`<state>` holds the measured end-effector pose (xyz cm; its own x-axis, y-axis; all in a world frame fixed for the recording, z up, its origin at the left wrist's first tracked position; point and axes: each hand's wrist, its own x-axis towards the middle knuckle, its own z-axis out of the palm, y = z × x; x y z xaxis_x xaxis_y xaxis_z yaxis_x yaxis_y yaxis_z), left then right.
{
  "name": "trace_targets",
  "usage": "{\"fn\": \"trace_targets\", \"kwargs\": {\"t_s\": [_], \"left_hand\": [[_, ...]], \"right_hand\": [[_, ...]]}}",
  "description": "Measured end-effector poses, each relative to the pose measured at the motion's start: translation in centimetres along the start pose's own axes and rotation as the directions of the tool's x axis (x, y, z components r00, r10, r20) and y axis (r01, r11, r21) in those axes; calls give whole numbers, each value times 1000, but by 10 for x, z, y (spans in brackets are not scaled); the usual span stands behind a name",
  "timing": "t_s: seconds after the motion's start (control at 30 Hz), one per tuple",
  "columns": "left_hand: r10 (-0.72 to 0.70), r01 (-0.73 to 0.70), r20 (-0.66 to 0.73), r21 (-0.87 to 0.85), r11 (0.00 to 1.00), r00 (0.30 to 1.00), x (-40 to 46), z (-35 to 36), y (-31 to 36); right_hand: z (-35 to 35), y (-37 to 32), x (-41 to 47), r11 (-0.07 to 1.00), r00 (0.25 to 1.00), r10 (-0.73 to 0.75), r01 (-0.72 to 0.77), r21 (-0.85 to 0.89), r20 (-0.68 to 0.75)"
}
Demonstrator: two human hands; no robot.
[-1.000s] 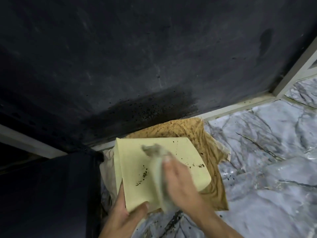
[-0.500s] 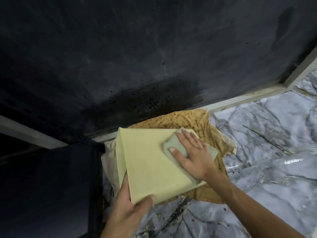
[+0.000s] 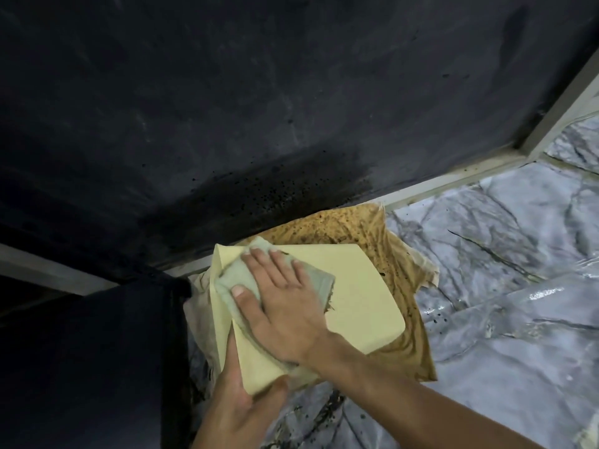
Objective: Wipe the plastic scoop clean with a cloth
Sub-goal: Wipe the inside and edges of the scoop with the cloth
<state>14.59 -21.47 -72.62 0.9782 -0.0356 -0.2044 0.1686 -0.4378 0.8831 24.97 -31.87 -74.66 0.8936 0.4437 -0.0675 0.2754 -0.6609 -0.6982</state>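
A pale yellow plastic scoop (image 3: 359,293), flat and wide, is tilted over a stained brown sheet. My left hand (image 3: 238,406) grips its near corner, thumb on top. My right hand (image 3: 285,306) lies flat with spread fingers on a grey-green cloth (image 3: 233,277), pressing it onto the scoop's upper left part. A few dark crumbs sit at the cloth's right edge. The scoop's right half shows bare.
A stained brown paper sheet (image 3: 395,254) lies under the scoop, on a crinkled marble-patterned floor covering (image 3: 502,270) scattered with dark specks. A dark wall (image 3: 259,108) with a pale skirting rises behind. A black object (image 3: 97,367) stands at the left.
My right hand has slid the cloth from the scoop's right side across to its upper left. The dark crumbs seen a second ago are mostly gone. My left hand keeps its hold.
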Motion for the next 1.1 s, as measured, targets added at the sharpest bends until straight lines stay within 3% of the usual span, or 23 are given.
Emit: {"fn": "trace_targets", "kwargs": {"t_s": [0.1, 0.27, 0.4, 0.47, 0.53, 0.67, 0.77, 0.83, 1.0, 1.1], "left_hand": [[-30, 29, -29, -23, 999, 999, -2, -2, 2], [-183, 172, -67, -138, 975, 981, -3, 2, 11], [-167, 161, -104, -63, 985, 980, 0, -4, 4], [-145, 143, -94, -31, 989, 985, 0, -4, -1], [-120, 122, -80, 20, 992, 990, 0, -4, -4], [-29, 29, 1, 33, 999, 1000, 0, -3, -2], [14, -18, 35, 108, 994, 999, 4, -2, 1], [-12, 11, 24, 35, 999, 1000, 3, -1, 6], [-93, 93, -57, -3, 996, 994, -3, -4, 5], [-123, 123, -9, -20, 992, 992, -4, -6, 9]], "right_hand": [[-10, 25, 25, 998, 998, -62, 62, -6, 28], [-27, 110, 31, 966, 972, 236, -235, -104, -1], [-25, 143, 7, 892, 887, 452, -446, 81, -92], [-18, 132, -11, 867, 857, 499, -492, 80, -127], [-11, 106, -34, 879, 870, 476, -475, 39, -126], [-6, 36, -58, 971, 971, 237, -237, -11, -28], [-5, 7, -37, 996, 997, 83, -83, 17, 7], [-7, 6, -15, 999, 999, 31, -31, 14, -17], [-11, 62, 13, 969, 969, 245, -246, -13, -17], [-15, 112, 3, 919, 917, 392, -393, 3, -78]]}}
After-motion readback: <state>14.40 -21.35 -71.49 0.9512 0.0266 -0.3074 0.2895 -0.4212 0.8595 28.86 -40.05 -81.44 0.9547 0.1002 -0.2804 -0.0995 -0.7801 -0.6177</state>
